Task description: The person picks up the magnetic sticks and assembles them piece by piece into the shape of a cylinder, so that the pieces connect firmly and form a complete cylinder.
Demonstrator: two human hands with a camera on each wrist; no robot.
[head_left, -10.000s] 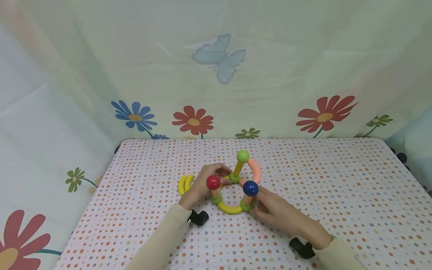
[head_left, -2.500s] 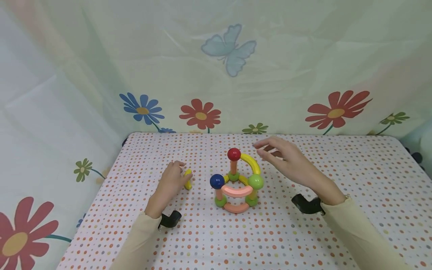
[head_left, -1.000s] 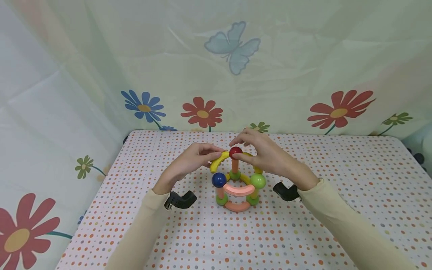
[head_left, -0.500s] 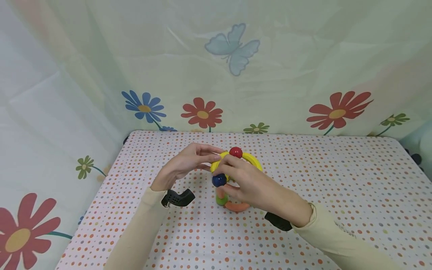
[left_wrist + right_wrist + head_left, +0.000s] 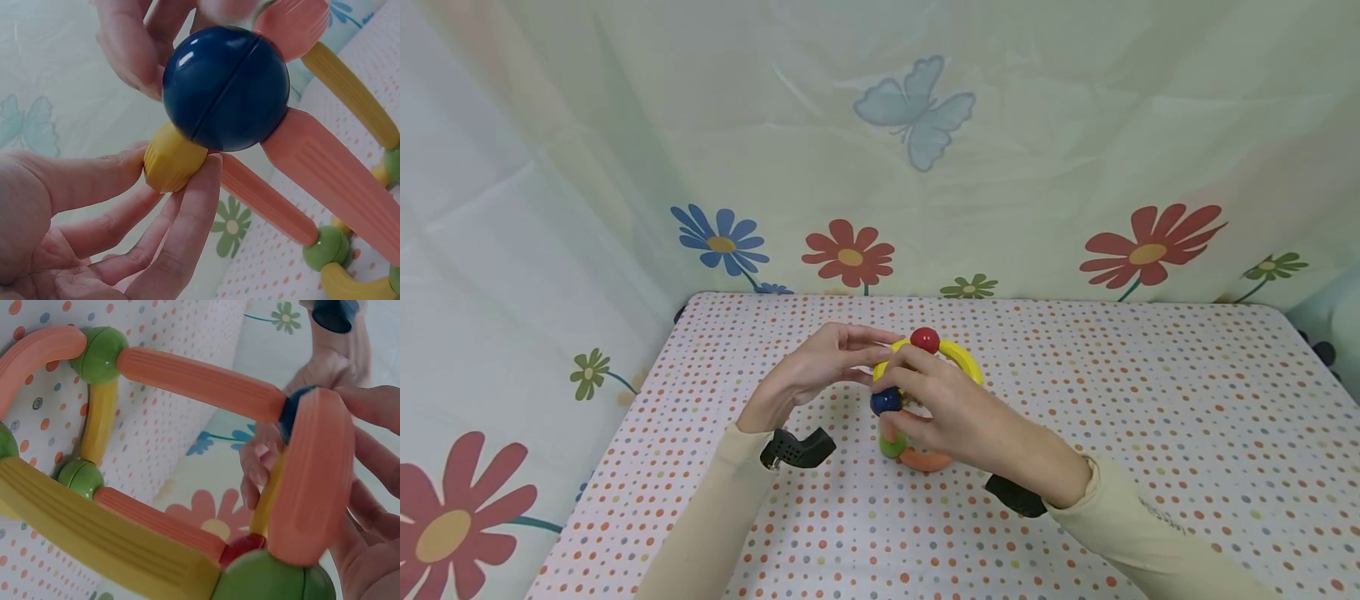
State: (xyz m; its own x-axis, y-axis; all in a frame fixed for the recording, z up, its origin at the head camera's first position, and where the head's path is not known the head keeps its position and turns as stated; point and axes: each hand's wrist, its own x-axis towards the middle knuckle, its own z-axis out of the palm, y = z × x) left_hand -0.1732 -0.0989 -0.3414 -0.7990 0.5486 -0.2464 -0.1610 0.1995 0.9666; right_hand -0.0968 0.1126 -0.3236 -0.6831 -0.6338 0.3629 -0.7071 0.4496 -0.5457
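Observation:
A frame of magnetic balls and sticks stands on the dotted table. My left hand pinches a curved yellow stick between thumb and fingers, its near end right at the blue ball. From the other side, my right hand holds the blue ball between thumb and fingers. At the back of the top ring sits a red ball, with another yellow curve running from it. The right wrist view shows a curved pink stick joining the large green ball to the blue one.
Small green balls form the lower corners, linked by curved pink and yellow sticks. Straight pink posts rise from two of them. A patterned curtain hangs behind the table.
The ring was turned and my left hand took the last loose yellow stick from the table to the red ball. My right hand moved from the red ball to the blue ball. Little differs lately.

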